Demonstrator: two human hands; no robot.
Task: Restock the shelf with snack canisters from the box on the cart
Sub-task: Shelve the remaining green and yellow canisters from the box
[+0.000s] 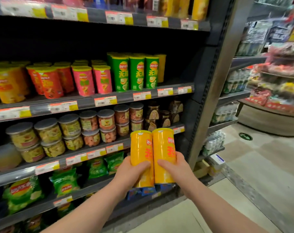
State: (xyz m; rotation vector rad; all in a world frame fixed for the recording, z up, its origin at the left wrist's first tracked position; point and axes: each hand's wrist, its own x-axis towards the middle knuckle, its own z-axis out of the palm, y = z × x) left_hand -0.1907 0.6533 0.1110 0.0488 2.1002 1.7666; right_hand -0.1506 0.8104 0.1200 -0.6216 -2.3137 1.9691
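My left hand [132,172] grips one yellow snack canister [140,148] around its lower half. Beside it, my right hand [175,167] grips a second yellow canister [162,147]. Both stand upright and touch side by side, in front of the shelving unit's right end. On the canister shelf [143,94] above stand green canisters [137,73], pink ones [92,79], red ones [48,79] and orange ones [7,84]. A yellow canister [162,68] stands behind the green row at the right end. The box and cart are out of view.
Clear jars with grey lids [70,130] fill the shelf below, and green chip bags [63,182] lie lower down. The unit's grey upright post [215,81] stands right of my hands. Past it are more shelves [230,101] and tiled floor [260,174].
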